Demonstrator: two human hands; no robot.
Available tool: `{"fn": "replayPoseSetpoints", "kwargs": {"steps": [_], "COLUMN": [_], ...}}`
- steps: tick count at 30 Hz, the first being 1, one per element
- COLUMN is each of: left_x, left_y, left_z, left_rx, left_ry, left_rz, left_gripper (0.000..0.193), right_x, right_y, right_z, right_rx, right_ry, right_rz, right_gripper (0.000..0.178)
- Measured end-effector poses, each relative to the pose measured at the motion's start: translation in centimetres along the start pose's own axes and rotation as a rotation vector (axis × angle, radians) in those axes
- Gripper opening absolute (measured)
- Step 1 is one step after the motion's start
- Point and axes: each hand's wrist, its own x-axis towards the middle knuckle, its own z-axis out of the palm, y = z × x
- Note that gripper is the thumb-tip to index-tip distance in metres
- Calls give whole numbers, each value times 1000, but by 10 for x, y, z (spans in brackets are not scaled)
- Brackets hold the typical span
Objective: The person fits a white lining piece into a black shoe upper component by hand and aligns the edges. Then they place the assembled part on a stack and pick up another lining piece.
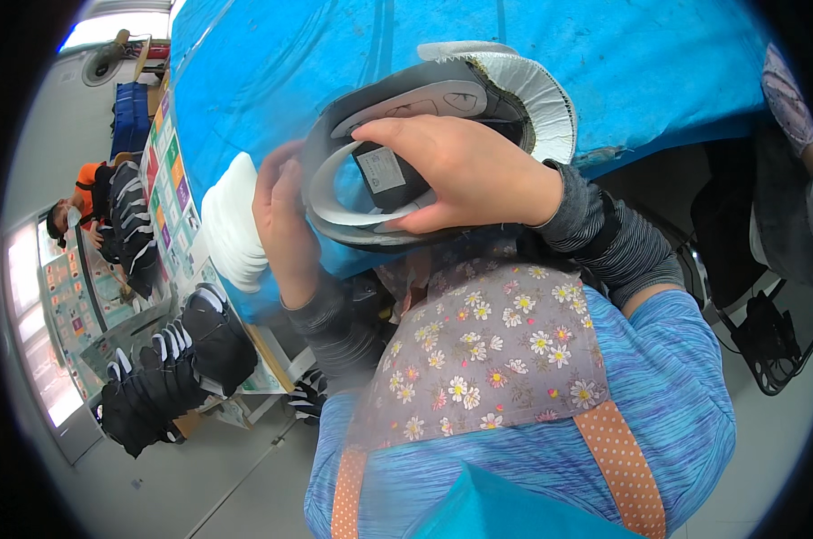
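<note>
A black shoe upper (330,117) lies on its side in front of me, with a white label (381,170) inside it. At its left end, a curved translucent-white strip (328,184) follows the opening like a heel stiffener. My right hand (469,171) reaches over the upper and grips this strip, fingers at its upper end and thumb at its lower end. My left hand (285,211) is upright beside the left end of the upper. Its fingertips are smeared by motion, so its grip is unclear. A stack of white curved pieces (231,225) sits just left of that hand.
Blue sheeting (658,63) covers the table. A silvery-white pleated edge (550,108) and a pale flat piece (465,49) show at the upper's far end. Black shoe uppers (168,368) stand in a row at left. Further off, a person in orange (87,184) handles more.
</note>
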Motion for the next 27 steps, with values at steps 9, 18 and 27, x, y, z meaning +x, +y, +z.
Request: {"fn": "replayPoseSetpoints", "kwargs": {"steps": [9, 18, 27], "left_x": [-2, -4, -13], "left_y": [0, -2, -16], "left_z": [2, 5, 9], "left_rx": [-109, -106, -334], "left_ry": [28, 31, 90], "left_rz": [-55, -51, -60], "left_gripper": [35, 36, 59], "right_x": [-1, -1, 1], "right_y": [-1, -7, 0], "right_z": [3, 4, 12], "right_rx": [-25, -5, 4], "right_ry": [3, -22, 23], "right_rz": [-8, 37, -30], "right_gripper": [76, 80, 75]}}
